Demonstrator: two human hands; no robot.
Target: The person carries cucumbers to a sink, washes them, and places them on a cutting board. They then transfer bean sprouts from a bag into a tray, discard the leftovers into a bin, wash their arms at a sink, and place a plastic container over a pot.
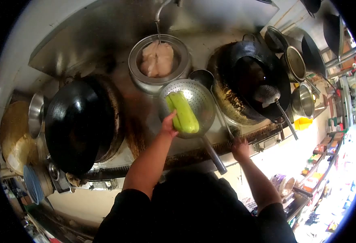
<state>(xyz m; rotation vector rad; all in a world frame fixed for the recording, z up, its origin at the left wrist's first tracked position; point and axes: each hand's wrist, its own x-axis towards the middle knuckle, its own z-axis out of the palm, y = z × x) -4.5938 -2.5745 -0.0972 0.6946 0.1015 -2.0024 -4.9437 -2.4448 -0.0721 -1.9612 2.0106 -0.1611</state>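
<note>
My left hand [170, 124] is closed around a long, pale green vegetable [183, 112] with a ridged side. It is over a perforated metal strainer [205, 117], overlapping its bowl in this view. The strainer's thick handle [213, 154] points toward me. Beside the strainer lies a ladle with a dark bowl [202, 77], its thin handle running to the front of the stove. At that handle's end is my right hand [240, 150], its fingers apart and slightly blurred, with nothing visible in them.
Behind the strainer, water runs from a faucet [157, 16] into a metal pot [134, 65] with pale raw meat [157, 58]. Black woks stand at left [70, 121] and right [238, 65]. A skimmer [267, 94] rests across the right wok. Metal bowls [303, 101] sit farther right.
</note>
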